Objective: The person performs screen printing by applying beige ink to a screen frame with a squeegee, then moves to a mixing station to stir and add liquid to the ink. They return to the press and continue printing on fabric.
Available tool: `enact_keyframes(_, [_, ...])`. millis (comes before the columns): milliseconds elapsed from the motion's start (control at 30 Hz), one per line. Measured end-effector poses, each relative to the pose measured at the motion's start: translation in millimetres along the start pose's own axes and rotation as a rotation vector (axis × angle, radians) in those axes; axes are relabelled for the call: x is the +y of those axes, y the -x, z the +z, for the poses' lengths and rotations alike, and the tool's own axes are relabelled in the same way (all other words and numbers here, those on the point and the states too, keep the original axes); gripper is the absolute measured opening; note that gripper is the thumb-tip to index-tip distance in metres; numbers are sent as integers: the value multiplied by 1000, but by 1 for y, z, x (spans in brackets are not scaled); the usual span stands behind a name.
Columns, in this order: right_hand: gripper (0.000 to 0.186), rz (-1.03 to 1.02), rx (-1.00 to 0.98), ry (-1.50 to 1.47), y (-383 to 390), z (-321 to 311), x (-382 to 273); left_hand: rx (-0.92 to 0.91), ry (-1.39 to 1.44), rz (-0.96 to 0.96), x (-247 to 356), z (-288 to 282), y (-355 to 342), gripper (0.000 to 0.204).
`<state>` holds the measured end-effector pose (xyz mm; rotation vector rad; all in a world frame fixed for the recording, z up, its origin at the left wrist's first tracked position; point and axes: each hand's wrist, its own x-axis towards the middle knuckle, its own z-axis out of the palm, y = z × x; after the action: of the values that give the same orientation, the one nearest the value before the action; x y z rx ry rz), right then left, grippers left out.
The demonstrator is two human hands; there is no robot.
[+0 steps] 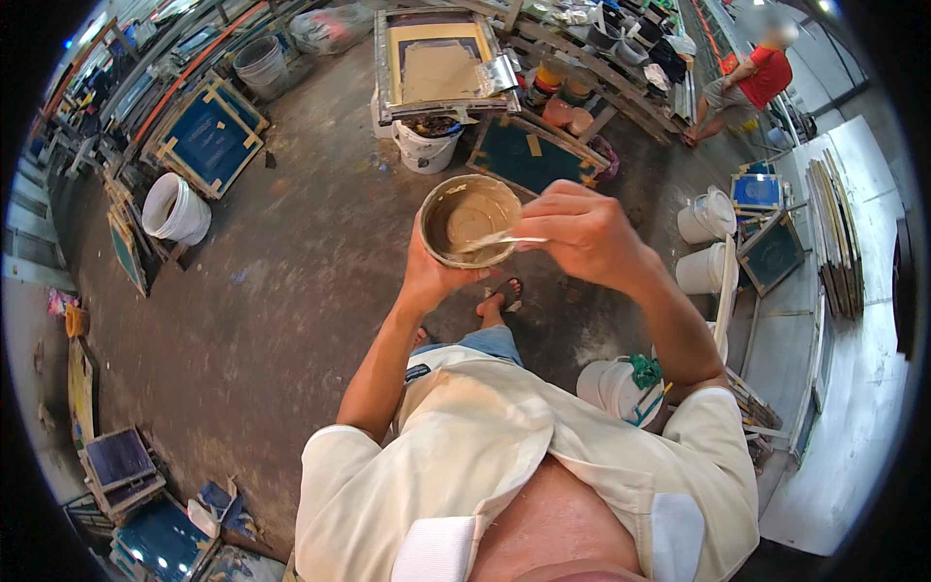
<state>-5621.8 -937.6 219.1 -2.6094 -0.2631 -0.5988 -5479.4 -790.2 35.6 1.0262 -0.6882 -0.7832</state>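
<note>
Beige paste, thick and smooth-looking, sits in a small round bowl (470, 220) held up in front of the person at chest height, over a stained concrete floor (291, 291). Left hand (432, 276) cups the bowl from below and from the near side, fingers closed round its base. Right hand (582, 233) is pinched tight on a thin pale stirrer (499, 239), maybe a stick or a flat blade, can't tell which; its tip lies in the paste near the bowl's near rim.

Progress, as a judgement: paste looks even in colour w/ a swirl mark across the surface, so mixing seems well along, no obvious lumps or streaks visible. Bowl inner wall is smeared up to the rim. Stirrer is in the paste, not yet lifted out, and nothing has been poured or spread anywhere nearby.

Around: a framed printing screen (436, 63) rests on a white bucket (427, 145) straight ahead, w/ a patch of beige on its mesh. Blue-mesh screens (208, 136) lean at left; more white buckets (175, 209) at left and at right (703, 215). Another person in a red shirt (761, 78) bends over at far right, well apart. Person's sandalled foot (499, 296) shows below the bowl.
</note>
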Motion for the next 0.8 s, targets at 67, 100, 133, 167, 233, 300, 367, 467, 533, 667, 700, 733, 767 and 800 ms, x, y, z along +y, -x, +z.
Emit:
enact_keyframes(67, [19, 39, 7, 125, 3, -15, 10, 10, -30, -6, 5, 2, 2, 113])
enact_keyframes(100, [19, 42, 44, 195, -1, -19, 19, 11, -44, -4, 8, 6, 3, 113])
enact_keyframes(133, [20, 46, 80, 274, -6, -23, 24, 7, -53, 4, 11, 10, 1, 113])
enact_keyframes(167, [18, 9, 149, 290, -12, -16, 25, -6, -80, 29, 7, 9, 1, 113])
enact_keyframes(233, [18, -29, 144, 175, -19, 0, 13, -28, -132, 81, -2, 4, -1, 113])
enact_keyframes(300, [13, -60, 94, 49, -12, 8, 5, -21, -74, 33, 2, 5, -3, 113])
enact_keyframes(367, [12, 5, 23, 85, -8, -7, 2, -2, -61, 14, 3, 1, -1, 113])
enact_keyframes(467, [13, 33, 90, 198, -8, -19, 14, 2, -83, 25, 0, 3, -2, 112])
enact_keyframes(533, [14, 7, 204, 282, -20, -11, 17, -4, -92, 29, 1, 6, -2, 112])
enact_keyframes(667, [19, -85, 33, 10, -11, 2, 1, -1, -20, 13, 4, 5, -1, 113])
enact_keyframes(700, [20, -46, -20, -9, -8, -6, 1, -2, -2, -8, 4, 3, -2, 113])
enact_keyframes(733, [19, -23, -5, 58, -2, -13, 7, -10, 18, -31, 4, 2, -2, 114])
enact_keyframes(767, [19, -1, 10, 125, 0, -22, 17, -12, -11, -17, 3, 2, -1, 114])
enact_keyframes(800, [19, 23, 25, 191, 0, -27, 24, -15, -39, -2, 2, 3, 0, 114])
